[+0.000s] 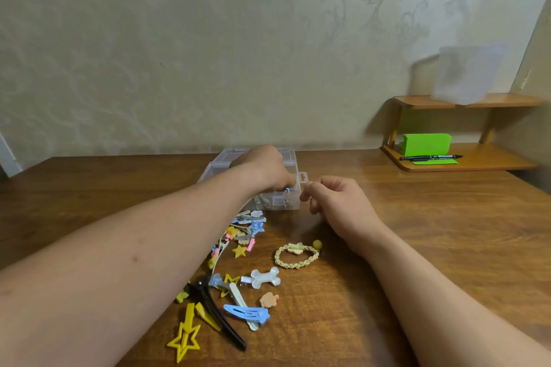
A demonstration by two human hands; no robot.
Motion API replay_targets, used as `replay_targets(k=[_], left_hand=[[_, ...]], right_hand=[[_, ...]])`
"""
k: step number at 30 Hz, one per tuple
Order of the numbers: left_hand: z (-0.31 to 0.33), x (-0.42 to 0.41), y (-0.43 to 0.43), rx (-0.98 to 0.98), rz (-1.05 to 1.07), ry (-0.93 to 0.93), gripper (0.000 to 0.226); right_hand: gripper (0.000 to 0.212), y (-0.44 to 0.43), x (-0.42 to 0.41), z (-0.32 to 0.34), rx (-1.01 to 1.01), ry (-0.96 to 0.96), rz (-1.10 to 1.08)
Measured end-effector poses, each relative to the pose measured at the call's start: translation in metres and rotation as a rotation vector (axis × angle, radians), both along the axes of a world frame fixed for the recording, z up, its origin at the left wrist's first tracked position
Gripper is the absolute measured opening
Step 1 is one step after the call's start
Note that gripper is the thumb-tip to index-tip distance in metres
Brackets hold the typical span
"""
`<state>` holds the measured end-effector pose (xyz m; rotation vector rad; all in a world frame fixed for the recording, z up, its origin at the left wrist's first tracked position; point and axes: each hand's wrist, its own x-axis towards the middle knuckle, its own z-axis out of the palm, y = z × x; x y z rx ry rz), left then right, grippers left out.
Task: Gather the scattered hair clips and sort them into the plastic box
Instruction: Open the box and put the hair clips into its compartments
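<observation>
A clear plastic box (293, 158) with compartments sits at the table's middle back. My left hand (265, 167) reaches into it, fingers curled down over a small blue clip (287, 188) at the front compartment. To the right of the box my right hand (337, 202) rests on the table with loosely curled fingers that hold nothing. Scattered clips lie in front: a white bone clip (265, 277), a blue star clip (247, 313), a yellow star clip (185, 337), a black clip (217, 316) and a braided hair tie (296, 255).
A small wooden shelf (477, 161) stands at the back right with a green block (426, 143) and a black pen (430, 157). A frosted container (468, 74) sits on its top level. The wall runs right behind the box.
</observation>
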<state>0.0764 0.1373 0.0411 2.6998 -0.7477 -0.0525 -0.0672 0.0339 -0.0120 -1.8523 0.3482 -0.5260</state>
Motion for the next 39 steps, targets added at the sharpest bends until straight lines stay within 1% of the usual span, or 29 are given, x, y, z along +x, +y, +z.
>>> replay_targets(k=[3,7,10,13,15,17,20,25,30,35,39], left_hand=[[-0.002,0.002,0.001,0.003,-0.008,-0.015,0.027],[0.002,0.002,0.008,-0.039,-0.018,-0.035,0.023],[0.008,-0.001,0.025,-0.158,-0.032,-0.075,0.031],[0.007,-0.015,0.056,-0.352,-0.101,-0.081,0.034],[0.0,-0.029,0.079,-0.443,-0.179,-0.059,0.031],[-0.011,-0.042,0.099,-0.465,-0.244,-0.012,0.023],[-0.026,-0.055,0.12,-0.417,-0.31,0.078,0.011],[-0.023,-0.064,0.136,-0.259,-0.463,0.128,0.006],[-0.019,-0.066,0.143,-0.112,-0.545,0.17,0.011],[-0.019,-0.07,0.142,-0.054,-0.622,0.211,0.015],[-0.022,-0.074,0.139,0.015,-0.66,0.161,0.02]], right_hand=[[0.029,0.0,0.0,0.0,-0.002,0.003,-0.004],[0.03,0.001,0.0,0.0,-0.011,0.014,-0.006],[0.03,0.003,-0.001,0.002,-0.046,0.025,-0.002],[0.033,0.007,-0.001,0.002,-0.125,0.039,0.028],[0.038,0.011,0.0,0.001,-0.207,0.061,0.047],[0.04,0.013,0.002,-0.001,-0.279,0.067,0.033],[0.04,0.014,0.004,-0.002,-0.333,0.064,-0.002],[0.04,0.011,0.003,-0.002,-0.337,0.061,-0.014],[0.039,0.01,0.003,-0.001,-0.331,0.071,-0.012],[0.04,0.009,0.006,-0.002,-0.346,0.085,-0.021],[0.04,0.01,0.004,-0.001,-0.351,0.099,-0.017]])
